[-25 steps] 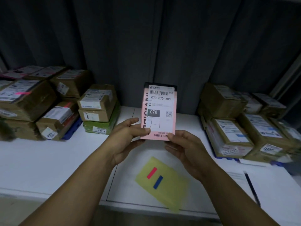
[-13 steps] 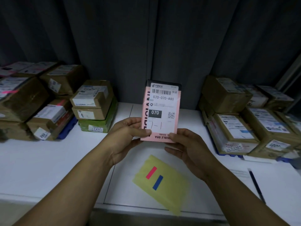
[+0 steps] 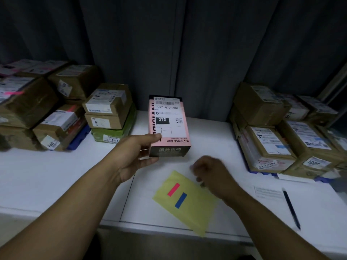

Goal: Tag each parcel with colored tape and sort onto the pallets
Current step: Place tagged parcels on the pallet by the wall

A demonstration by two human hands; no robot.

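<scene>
A pink parcel [image 3: 170, 126] with a white shipping label is held above the white table [image 3: 56, 175], its label facing up. My left hand [image 3: 137, 152] grips its lower left corner, thumb on top. My right hand [image 3: 212, 173] is off the parcel, blurred, hovering over the upper right edge of a yellow sheet [image 3: 185, 203]. Its fingers look curled and hold nothing I can see. On the sheet are a strip of pink tape [image 3: 173, 189] and a strip of blue tape [image 3: 180, 200].
Cardboard parcels [image 3: 47, 109] are piled at the left on a blue pallet [image 3: 78, 136]; some carry pink tape. Another pile of parcels [image 3: 281, 136] sits at the right on a blue pallet. A pen [image 3: 292, 209] lies on paper at the right. Dark curtain behind.
My right hand let go of the pink parcel and dropped toward the yellow sheet. My left hand alone now holds the parcel, tilted flatter so its bottom end shows.
</scene>
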